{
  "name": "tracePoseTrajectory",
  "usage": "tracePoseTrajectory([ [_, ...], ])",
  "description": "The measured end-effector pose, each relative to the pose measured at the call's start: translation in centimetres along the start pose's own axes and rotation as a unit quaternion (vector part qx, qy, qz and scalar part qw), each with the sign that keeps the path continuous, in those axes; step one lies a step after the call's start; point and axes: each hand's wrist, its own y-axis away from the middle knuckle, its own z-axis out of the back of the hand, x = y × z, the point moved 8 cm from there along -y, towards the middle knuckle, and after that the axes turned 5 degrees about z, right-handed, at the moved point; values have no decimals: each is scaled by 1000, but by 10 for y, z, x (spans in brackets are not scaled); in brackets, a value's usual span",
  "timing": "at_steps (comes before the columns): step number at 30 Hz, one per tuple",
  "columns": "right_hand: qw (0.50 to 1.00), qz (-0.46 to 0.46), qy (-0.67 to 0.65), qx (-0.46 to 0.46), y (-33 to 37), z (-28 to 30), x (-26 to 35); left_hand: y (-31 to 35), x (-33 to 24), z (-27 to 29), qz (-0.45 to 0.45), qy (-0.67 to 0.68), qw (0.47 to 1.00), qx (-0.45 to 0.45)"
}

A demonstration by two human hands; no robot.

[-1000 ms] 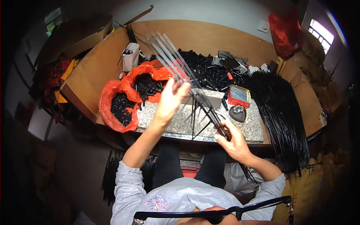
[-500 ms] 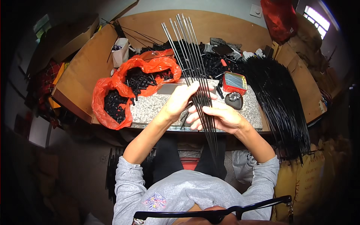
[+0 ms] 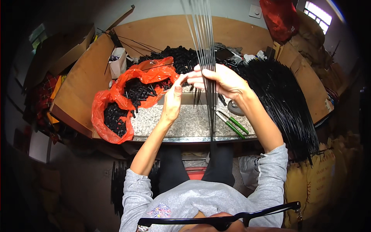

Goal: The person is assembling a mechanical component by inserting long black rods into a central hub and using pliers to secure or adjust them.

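My right hand (image 3: pixel 228 81) grips a bundle of thin rods (image 3: pixel 211 104), dark along the lower part and silvery toward the top. The bundle stands nearly upright, its lower end near the bench's front edge and its top running out of view. Just left of it is my left hand (image 3: pixel 172 102), fingers stretched toward the right hand's fingertips and thumb apart. Several thin dark tips show below the fingers; whether they belong to the bundle I cannot tell. Green-handled pliers (image 3: pixel 234 123) lie beside the bundle on the speckled stone slab (image 3: pixel 154 125).
Orange plastic bags (image 3: pixel 98 120) of small black parts sit at the left. A large heap of black rods (image 3: pixel 282 104) overhangs the front edge at the right. Behind my hands lies a pile of black parts (image 3: pixel 179 56). A rounded dark object (image 3: pixel 235 108) is partly hidden by my right forearm.
The rod bundle has risen and become more upright. My left hand has come off it and moved left, while my right hand has moved up with it. The pliers have come into sight.
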Motion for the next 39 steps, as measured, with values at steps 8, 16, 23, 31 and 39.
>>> tracePoseTrajectory([
  [8,961,77,258,63,65,-1,-110,17,0,-40,-87,-223,949,205],
  [16,767,107,631,42,125,36,-123,97,59,-83,-166,-250,891,339],
  [23,784,172,583,-123,160,57,-135,121,82,-91,-169,-497,773,356],
  [31,774,210,591,-86,153,45,-147,116,79,-80,-64,-482,831,271],
  [39,984,21,56,-168,143,113,-93,120,78,-75,-81,-519,803,282],
])
